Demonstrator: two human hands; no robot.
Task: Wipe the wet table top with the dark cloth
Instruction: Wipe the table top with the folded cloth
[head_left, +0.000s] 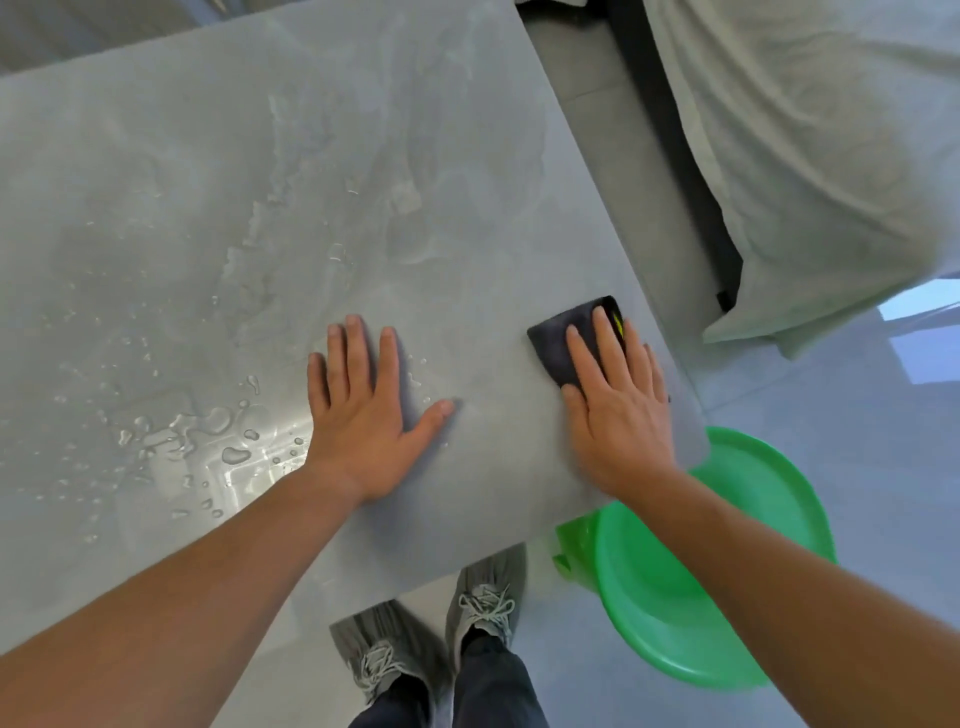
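A grey stone-look table top (234, 156) fills the left and middle of the view. Water drops and puddles (208, 441) lie on its near left part, and wet streaks run across its middle. The dark cloth (558, 343), folded with a small yellow mark, lies near the table's right edge. My right hand (615, 410) presses flat on it, fingers spread, covering its near half. To the left of the cloth, my left hand (366, 410) rests flat on the bare table with its fingers apart.
A green plastic basin (727, 623) stands on the floor under the table's near right corner. A pale fabric-covered piece of furniture (805, 156) lies to the right across a narrow gap. My feet in grey shoe covers (431, 639) stand at the table's near edge.
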